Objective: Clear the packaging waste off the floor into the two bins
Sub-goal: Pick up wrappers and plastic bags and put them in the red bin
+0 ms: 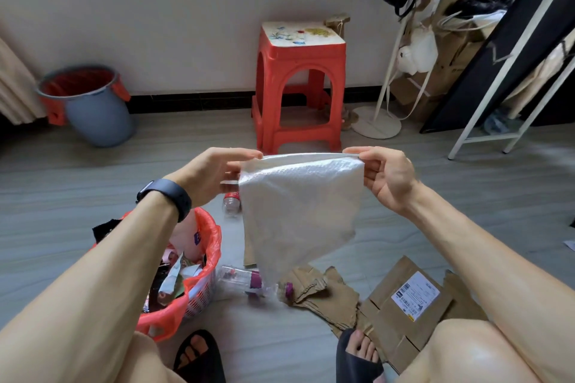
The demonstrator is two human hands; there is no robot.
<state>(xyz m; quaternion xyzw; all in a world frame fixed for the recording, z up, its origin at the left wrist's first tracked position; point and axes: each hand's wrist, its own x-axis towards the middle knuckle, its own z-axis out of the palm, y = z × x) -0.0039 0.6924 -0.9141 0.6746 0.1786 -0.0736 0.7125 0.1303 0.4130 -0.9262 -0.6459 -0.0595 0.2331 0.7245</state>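
A white bubble-wrap sheet hangs in the air in front of me, stretched by its top edge. My left hand pinches its left corner and my right hand pinches its right corner. Below my left forearm stands a red basket bin lined with a red bag and holding wrappers. A grey bin with a red liner stands by the far wall at left. On the floor lie a clear bottle with a purple label, another clear bottle, torn cardboard and a flattened box with a shipping label.
A red plastic stool stands against the wall straight ahead. A white coat stand with hanging bags and a white rack with cardboard boxes fill the right side. My sandalled feet rest on the grey floor near the bottom.
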